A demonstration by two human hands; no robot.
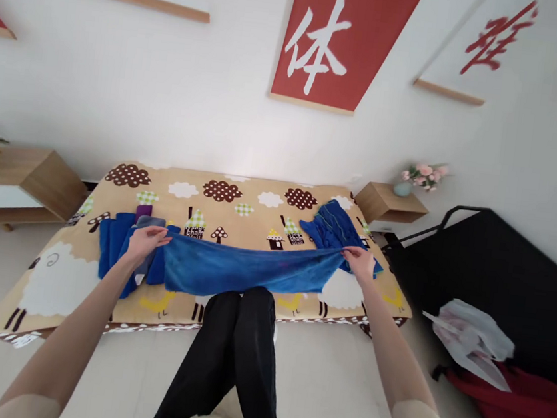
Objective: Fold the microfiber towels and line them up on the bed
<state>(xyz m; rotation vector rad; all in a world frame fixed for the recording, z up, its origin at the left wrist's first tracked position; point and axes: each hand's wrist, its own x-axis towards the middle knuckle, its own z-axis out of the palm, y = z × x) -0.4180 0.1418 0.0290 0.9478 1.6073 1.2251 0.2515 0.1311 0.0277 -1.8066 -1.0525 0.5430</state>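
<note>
A blue towel [251,270] is stretched sideways between my two hands, its lower edge hanging down close to my knees. My left hand [148,241] pinches its upper left corner, and my right hand [359,262] pinches the upper right one. Behind and beside my left hand lie several folded blue cloths [117,237], along with a small purple cloth [144,211] and a greyish-blue cloth [150,221]. A loose heap of blue cloth [334,225] rests just beyond my right hand, partly hidden by it.
The patterned bed sheet [239,198] covers a low bed against the wall. Wooden bedside cabinets stand at left [16,172] and right [384,201], the right one with a flower vase [403,188]. A black folding bed [491,280] carries a plastic bag [470,331] and a red item [518,397].
</note>
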